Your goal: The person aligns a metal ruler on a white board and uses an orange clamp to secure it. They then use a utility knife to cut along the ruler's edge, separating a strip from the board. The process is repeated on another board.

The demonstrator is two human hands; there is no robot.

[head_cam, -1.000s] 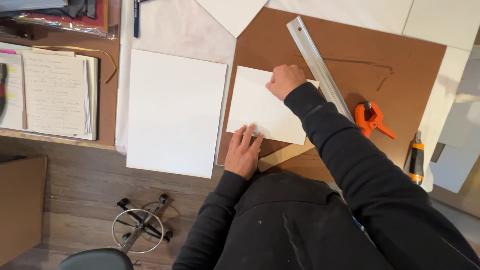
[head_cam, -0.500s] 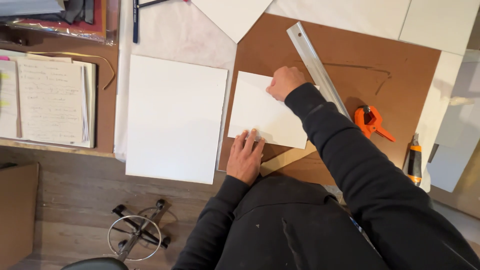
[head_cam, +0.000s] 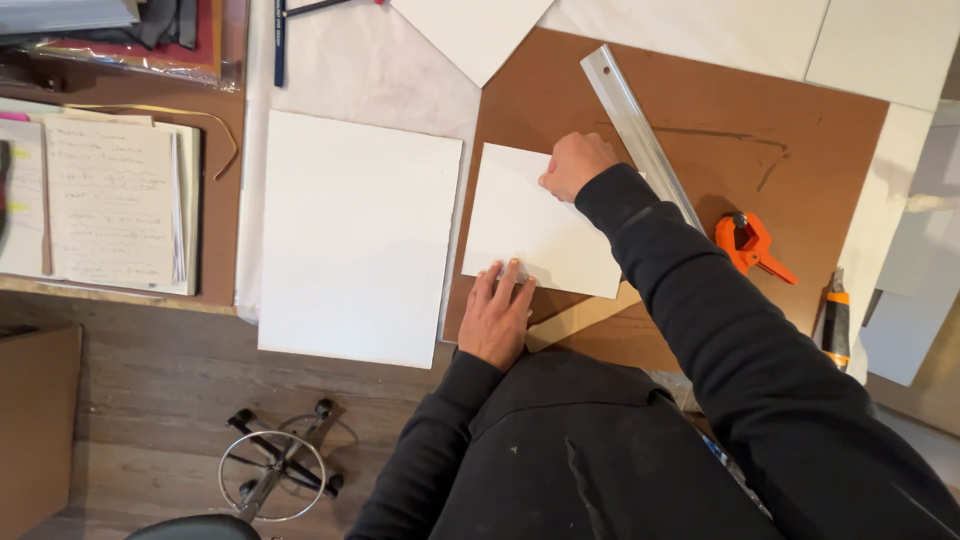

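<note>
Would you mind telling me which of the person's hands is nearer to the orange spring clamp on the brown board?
Right. The right hand rests on the small white sheet's top edge, left of the orange spring clamp; the left hand presses the sheet's lower edge, farther left.

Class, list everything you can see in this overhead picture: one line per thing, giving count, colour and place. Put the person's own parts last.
Small sheet: one, white, on the brown board, under both hands.
Brown board: one, brown, right half of the table.
Metal ruler: one, silver, slanting across the board beside the right hand.
Spring clamp: one, orange, on the board right of the ruler.
Utility knife: one, orange and black, right edge of the board.
Large panel: one, white, left of the board.
Notebook: one, open, handwritten pages, far left.
Stool base: one, black, on the floor below.
Left hand: flat on the sheet's lower edge.
Right hand: fingers curled, on the sheet's top corner.
</note>
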